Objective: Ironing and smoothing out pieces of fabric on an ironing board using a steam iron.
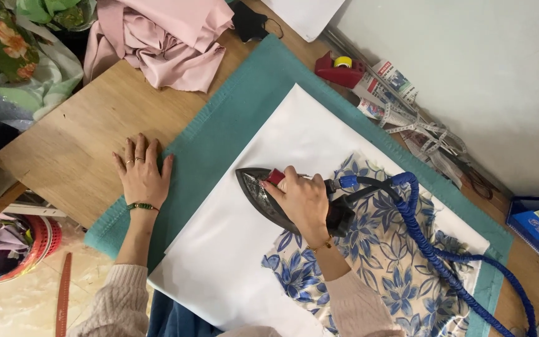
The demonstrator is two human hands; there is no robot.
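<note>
Ironing on the white cloth, my right hand on the handle.

The dark steam iron (269, 196) sits on the white cloth (282, 150), its pointed nose aimed away from the blue floral fabric (394, 262), its long axis running from that fabric toward my left hand (141, 175). My right hand (304, 200) is clamped around the iron's handle; my left hand lies flat, fingers spread, on the wooden surface (88, 143) at the edge of the teal blanket (219, 125), well apart from the iron. A blue hose (432, 249) trails from the iron's rear across the floral fabric. Beyond my left hand, a red basket (38, 243) holds fabric scraps.
</note>
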